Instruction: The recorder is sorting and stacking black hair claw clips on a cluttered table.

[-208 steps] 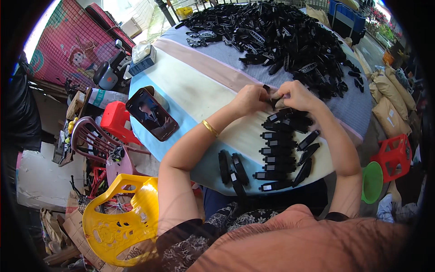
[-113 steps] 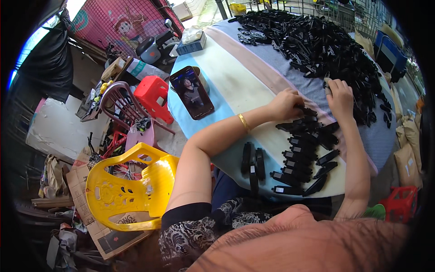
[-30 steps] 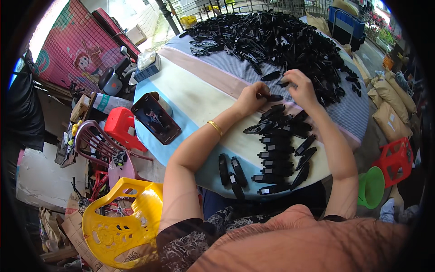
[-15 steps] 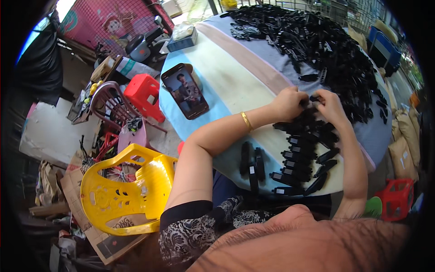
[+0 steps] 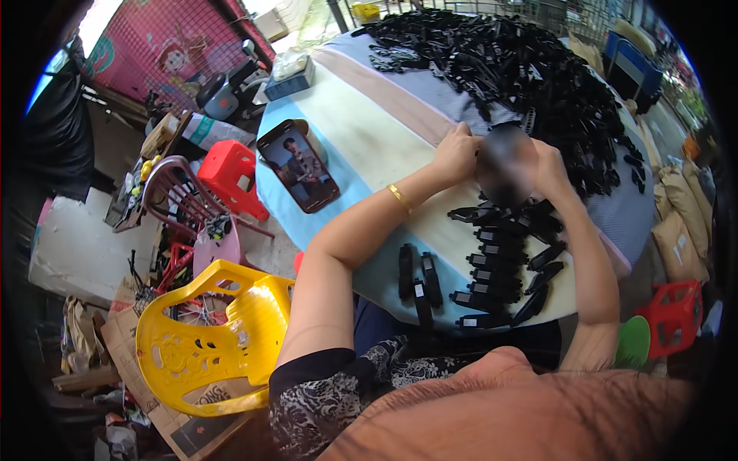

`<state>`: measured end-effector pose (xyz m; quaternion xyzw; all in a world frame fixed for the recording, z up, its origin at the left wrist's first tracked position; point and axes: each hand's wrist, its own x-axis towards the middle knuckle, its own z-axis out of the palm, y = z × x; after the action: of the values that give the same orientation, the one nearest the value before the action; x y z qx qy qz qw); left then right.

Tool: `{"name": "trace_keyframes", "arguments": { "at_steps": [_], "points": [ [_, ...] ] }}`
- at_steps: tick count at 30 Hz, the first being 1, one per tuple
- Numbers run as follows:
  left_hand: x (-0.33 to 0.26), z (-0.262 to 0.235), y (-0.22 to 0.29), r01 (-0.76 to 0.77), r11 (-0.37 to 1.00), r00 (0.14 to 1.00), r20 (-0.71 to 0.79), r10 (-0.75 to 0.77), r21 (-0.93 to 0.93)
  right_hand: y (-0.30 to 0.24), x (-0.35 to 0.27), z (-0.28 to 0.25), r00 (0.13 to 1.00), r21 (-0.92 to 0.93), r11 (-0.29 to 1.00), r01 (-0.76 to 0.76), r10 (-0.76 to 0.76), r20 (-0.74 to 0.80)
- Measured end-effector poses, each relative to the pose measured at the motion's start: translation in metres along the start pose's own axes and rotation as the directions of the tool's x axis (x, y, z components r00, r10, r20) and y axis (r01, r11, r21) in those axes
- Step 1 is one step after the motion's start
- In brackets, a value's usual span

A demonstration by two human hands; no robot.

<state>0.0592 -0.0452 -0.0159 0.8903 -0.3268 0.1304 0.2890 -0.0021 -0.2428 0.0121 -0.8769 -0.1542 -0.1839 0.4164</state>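
Note:
My left hand [image 5: 459, 154] is over the table with its fingers curled closed; a gold bangle circles the wrist. Facing it is my right hand [image 5: 550, 174], its fingers bent inward. A round blurred patch between them covers the fingertips, so whatever they hold is hidden. Just below the hands runs a column of black plastic parts [image 5: 492, 275], stacked closely side by side, some with pale labels. More black pieces [image 5: 544, 276] lie slantwise to its right. Three similar parts [image 5: 430, 280] stand apart on the left. Beyond my hands spreads a big heap of small black plastic pieces [image 5: 530, 65].
A phone [image 5: 298, 165] playing a video leans on a round container on the striped tablecloth [image 5: 369, 127]. Behind it sits a tissue box [image 5: 290, 75]. A yellow plastic chair [image 5: 207, 338], red stool [image 5: 232, 177] and purple chair [image 5: 171, 180] stand left; another red stool [image 5: 670, 316] is right.
The whole view has shifted slightly, moving the table leftward. Both hands stay close together above the column. The fingertips and the black part between them, visible earlier, are now blurred over.

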Motion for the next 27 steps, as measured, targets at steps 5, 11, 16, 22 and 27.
{"name": "trace_keyframes", "arguments": {
  "at_steps": [5, 11, 16, 22, 27],
  "points": [
    [0.002, 0.002, 0.009, -0.132, 0.979, 0.986, 0.078, 0.145, -0.153, 0.001, -0.001, -0.007, 0.984, -0.274, 0.954, 0.124, -0.082, 0.161],
    [0.002, -0.003, -0.009, 0.017, 0.930, 0.981, 0.185, 0.056, -0.368, -0.002, -0.002, -0.012, 0.957, -0.372, 0.898, 0.235, -0.148, 0.247],
    [0.003, -0.004, 0.005, 0.124, 0.884, 0.969, 0.247, -0.010, -0.451, 0.003, 0.000, 0.000, 0.951, -0.251, 0.925, 0.285, -0.241, 0.192],
    [0.000, -0.007, 0.010, 0.050, 0.930, 0.955, 0.290, 0.062, -0.364, 0.001, 0.003, -0.010, 0.949, -0.179, 0.982, 0.062, -0.002, 0.316],
    [0.006, -0.030, 0.016, -0.051, 0.917, 0.809, 0.521, 0.271, -0.396, 0.016, -0.002, -0.074, 0.988, -0.484, 0.875, -0.019, 0.090, 0.123]
  ]
}}
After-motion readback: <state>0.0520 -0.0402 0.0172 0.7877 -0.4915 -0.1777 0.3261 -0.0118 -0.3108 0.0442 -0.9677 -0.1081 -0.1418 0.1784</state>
